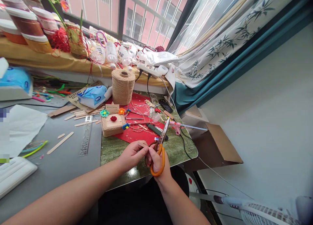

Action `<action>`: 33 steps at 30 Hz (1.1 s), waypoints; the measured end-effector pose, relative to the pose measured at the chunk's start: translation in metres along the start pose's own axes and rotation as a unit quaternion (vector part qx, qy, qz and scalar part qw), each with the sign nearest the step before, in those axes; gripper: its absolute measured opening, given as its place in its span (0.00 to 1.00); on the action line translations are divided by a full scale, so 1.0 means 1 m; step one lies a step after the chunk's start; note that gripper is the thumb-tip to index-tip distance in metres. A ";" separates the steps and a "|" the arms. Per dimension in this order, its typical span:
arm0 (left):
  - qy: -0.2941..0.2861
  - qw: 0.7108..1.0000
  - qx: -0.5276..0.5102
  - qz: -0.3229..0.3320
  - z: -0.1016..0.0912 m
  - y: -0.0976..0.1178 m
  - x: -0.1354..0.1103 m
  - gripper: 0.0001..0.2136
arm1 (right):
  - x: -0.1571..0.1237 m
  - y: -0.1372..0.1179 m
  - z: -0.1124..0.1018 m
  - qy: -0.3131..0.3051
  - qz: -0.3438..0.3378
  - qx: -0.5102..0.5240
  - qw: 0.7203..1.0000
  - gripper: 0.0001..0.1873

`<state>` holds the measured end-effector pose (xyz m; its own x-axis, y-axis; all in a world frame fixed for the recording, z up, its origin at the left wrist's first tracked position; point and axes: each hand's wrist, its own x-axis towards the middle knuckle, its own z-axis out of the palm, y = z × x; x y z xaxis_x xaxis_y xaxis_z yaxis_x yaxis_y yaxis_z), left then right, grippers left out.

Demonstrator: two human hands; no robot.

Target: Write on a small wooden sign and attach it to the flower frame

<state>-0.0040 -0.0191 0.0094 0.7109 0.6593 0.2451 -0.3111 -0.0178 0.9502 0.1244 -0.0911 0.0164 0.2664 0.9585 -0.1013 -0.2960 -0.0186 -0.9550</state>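
Observation:
My right hand grips orange-handled scissors, fingers through the loops, blades pointing up and away over the table's near edge. My left hand is pinched shut right beside the scissors, holding something small that I cannot make out. Just beyond the hands lies a red mat with thin strands of twine. A small box wrapped in twine, with a red flower on top, stands at the mat's left. A big spool of jute twine stands behind it.
A pink glue gun lies right of the scissors with its cord trailing off the table edge. Wooden sticks, a ruler and tissue packs lie to the left. Bottles and cups crowd the windowsill. A cardboard box and a fan sit on the right.

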 end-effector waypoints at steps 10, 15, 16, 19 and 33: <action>0.162 0.980 0.096 0.058 -0.012 0.004 -0.002 0.22 | -0.024 0.008 -0.007 -0.214 0.024 -0.123 0.969 0.27; 0.195 0.973 0.109 0.059 -0.011 0.006 -0.003 0.22 | -0.028 0.003 -0.010 -0.242 -0.021 -0.225 0.944 0.26; 0.197 0.972 0.111 0.058 -0.011 0.007 -0.003 0.22 | -0.028 0.002 -0.010 -0.237 -0.030 -0.234 0.942 0.26; 0.198 0.972 0.116 0.058 -0.011 0.007 -0.003 0.22 | -0.026 0.003 -0.010 -0.226 -0.052 -0.260 0.937 0.27; 0.183 0.969 0.151 0.065 -0.011 0.008 -0.002 0.23 | -0.027 0.009 -0.018 -0.205 -0.076 -0.306 0.927 0.22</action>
<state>-0.0147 -0.0122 0.0145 0.3894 0.8584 0.3340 -0.1453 -0.3008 0.9426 0.1315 -0.1221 0.0055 -0.1460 0.9884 0.0418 0.3251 0.0878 -0.9416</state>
